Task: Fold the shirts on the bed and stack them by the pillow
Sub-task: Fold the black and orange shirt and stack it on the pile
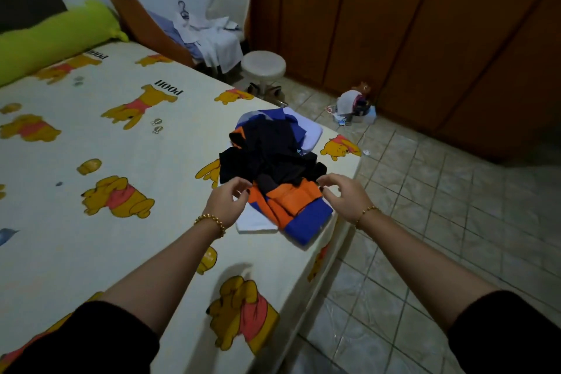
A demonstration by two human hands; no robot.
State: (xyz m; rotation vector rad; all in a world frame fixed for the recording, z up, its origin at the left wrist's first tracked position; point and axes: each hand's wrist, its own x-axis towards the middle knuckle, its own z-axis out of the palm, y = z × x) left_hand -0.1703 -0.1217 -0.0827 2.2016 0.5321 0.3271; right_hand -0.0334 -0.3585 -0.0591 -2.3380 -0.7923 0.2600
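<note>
Black sleeves (91, 340) filled the bottom corners. Left hand (226, 202) and right hand (343, 197) were apart, fingers loosely curled at the near edge of the shirt pile (273, 167), with nothing visibly pinched. The pile lay tangled at centre-right, by the edge of the Pooh-print bed (121, 146). Green bolster pillow (54, 36) upper left, no stack beside it. Judged step: the first pick-up. The next move called for freeing one shirt from the tangle.

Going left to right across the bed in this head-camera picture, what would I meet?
Green bolster → left hand → clothes pile → right hand.
</note>
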